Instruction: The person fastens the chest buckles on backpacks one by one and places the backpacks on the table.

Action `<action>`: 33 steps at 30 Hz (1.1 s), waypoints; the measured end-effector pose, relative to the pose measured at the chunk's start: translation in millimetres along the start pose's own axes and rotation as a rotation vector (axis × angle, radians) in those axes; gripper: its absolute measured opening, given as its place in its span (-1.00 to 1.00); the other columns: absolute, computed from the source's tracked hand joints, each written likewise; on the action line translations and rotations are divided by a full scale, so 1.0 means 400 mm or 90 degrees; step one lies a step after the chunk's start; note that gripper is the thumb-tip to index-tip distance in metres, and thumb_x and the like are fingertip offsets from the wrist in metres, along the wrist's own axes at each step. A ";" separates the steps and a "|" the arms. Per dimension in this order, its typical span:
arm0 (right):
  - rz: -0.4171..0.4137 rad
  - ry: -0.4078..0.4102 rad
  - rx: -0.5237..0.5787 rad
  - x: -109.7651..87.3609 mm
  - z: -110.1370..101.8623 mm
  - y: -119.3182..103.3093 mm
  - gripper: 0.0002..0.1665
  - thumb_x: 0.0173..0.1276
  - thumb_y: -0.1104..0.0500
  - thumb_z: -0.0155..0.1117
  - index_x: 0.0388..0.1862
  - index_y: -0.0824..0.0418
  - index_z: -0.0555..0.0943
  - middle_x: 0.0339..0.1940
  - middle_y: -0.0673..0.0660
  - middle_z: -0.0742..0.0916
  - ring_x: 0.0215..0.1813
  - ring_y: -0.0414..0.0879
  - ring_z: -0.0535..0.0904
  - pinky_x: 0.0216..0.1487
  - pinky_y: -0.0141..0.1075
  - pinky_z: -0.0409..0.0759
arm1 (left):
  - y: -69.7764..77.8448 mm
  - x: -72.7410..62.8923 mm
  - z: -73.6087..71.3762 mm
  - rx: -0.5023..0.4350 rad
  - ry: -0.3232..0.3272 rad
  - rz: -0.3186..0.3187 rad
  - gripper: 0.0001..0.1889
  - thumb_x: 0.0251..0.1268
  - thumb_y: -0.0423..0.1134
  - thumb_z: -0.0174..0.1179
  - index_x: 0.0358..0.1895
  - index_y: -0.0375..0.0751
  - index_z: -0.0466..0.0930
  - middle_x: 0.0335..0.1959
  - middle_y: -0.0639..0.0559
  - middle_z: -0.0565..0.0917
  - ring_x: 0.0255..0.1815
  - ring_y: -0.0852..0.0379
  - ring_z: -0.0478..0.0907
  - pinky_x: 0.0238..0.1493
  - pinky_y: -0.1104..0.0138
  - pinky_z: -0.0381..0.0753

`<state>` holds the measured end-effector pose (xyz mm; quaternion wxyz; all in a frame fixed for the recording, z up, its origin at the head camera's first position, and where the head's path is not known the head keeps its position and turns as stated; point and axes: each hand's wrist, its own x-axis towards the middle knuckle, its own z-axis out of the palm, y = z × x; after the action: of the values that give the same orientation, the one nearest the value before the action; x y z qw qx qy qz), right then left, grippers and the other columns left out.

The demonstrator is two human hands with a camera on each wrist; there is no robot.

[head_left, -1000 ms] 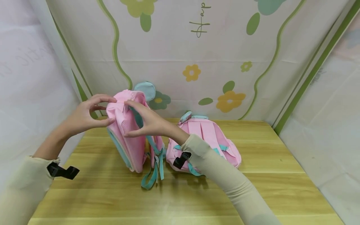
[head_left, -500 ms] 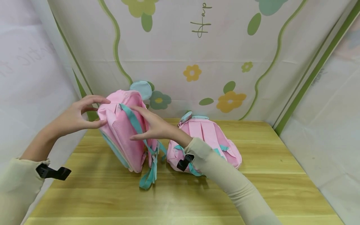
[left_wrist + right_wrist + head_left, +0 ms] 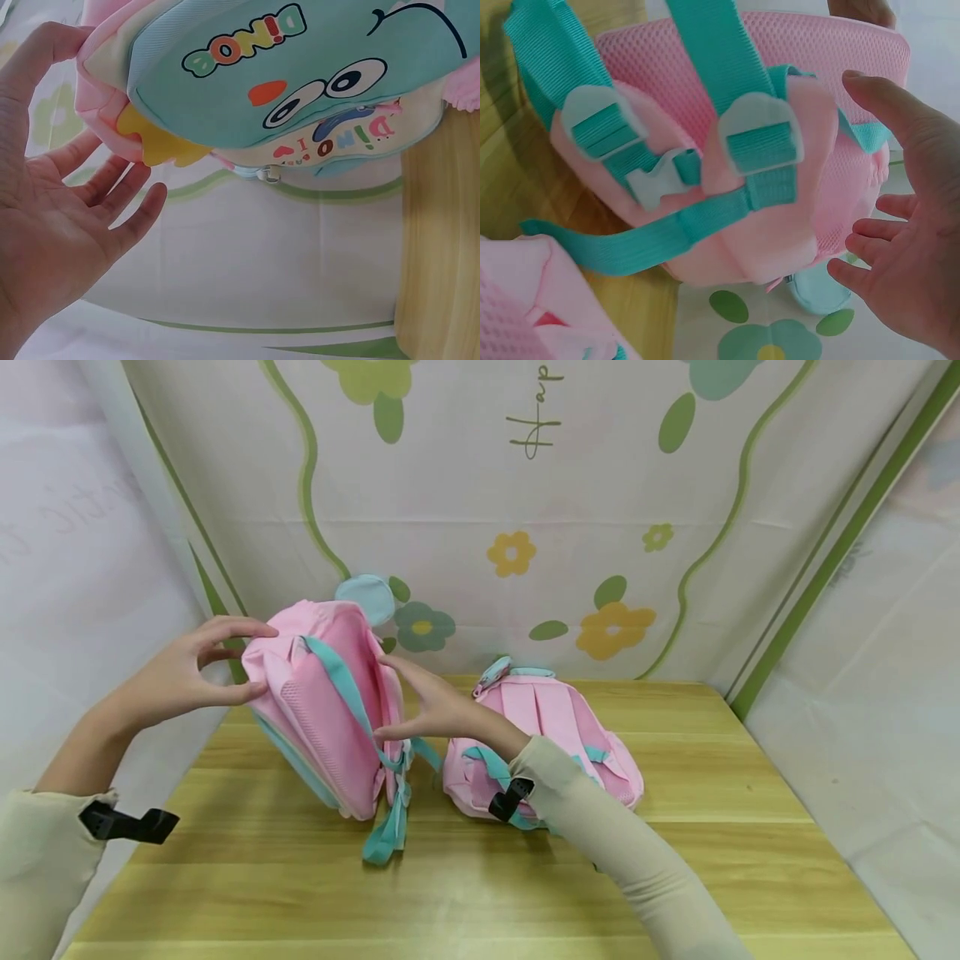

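A pink backpack (image 3: 322, 710) stands tilted on the left of the table. Its front, teal with cartoon eyes and "DINO" lettering, shows in the left wrist view. My left hand (image 3: 180, 672) holds the pack's outer left corner, thumb on one side and fingertips on the other. My right hand (image 3: 442, 706) is spread beside the pack's strap side, thumb and fingertips close to its padded edge. Teal webbing straps (image 3: 720, 52) with white buckles hang there in the right wrist view. A light blue round piece (image 3: 367, 597) sticks out behind the top.
A second pink backpack (image 3: 551, 735) lies straps-up right of the first, partly behind my right forearm. Both stand on a wood-grain table (image 3: 712, 860). A flower-print cloth backdrop (image 3: 585, 485) rises at the back, with pale cloth at both sides.
My left hand has moved left with the backpack, which leans and turns to show more of its side and straps. My right hand has drawn back from its top toward the right, fingers spread.
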<state>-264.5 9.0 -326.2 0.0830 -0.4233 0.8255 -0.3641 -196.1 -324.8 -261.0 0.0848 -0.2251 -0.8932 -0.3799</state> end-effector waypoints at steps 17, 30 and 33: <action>0.055 -0.046 0.033 -0.031 0.061 0.054 0.37 0.10 -0.21 0.61 0.70 -0.02 -0.03 0.69 -0.02 0.17 0.68 -0.06 0.08 0.59 0.04 0.23 | -0.011 -0.011 -0.011 -0.021 0.000 0.004 -0.36 0.12 -0.48 0.42 0.32 -0.15 0.50 0.21 0.17 0.48 0.17 0.35 0.37 0.09 0.64 0.35; 0.043 -0.054 0.055 -0.033 0.105 0.055 0.42 0.04 -0.17 0.67 0.70 -0.01 -0.03 0.69 -0.05 0.19 0.68 -0.09 0.10 0.61 -0.07 0.20 | -0.022 -0.017 -0.013 -0.014 0.010 -0.006 -0.32 0.08 -0.48 0.46 0.34 -0.14 0.50 0.22 0.21 0.46 0.19 0.38 0.35 0.08 0.66 0.34; 0.034 -0.062 0.050 -0.031 0.114 0.054 0.44 0.02 -0.14 0.68 0.70 0.03 -0.03 0.69 -0.01 0.20 0.67 -0.08 0.10 0.61 -0.08 0.20 | -0.025 -0.018 -0.015 -0.008 0.014 -0.010 -0.31 0.06 -0.47 0.48 0.34 -0.13 0.50 0.22 0.22 0.46 0.19 0.39 0.35 0.08 0.67 0.34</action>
<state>-250.0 2.4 -375.8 0.1490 -0.4149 0.8163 -0.3733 -194.6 -337.4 -265.5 0.0903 -0.2143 -0.8917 -0.3884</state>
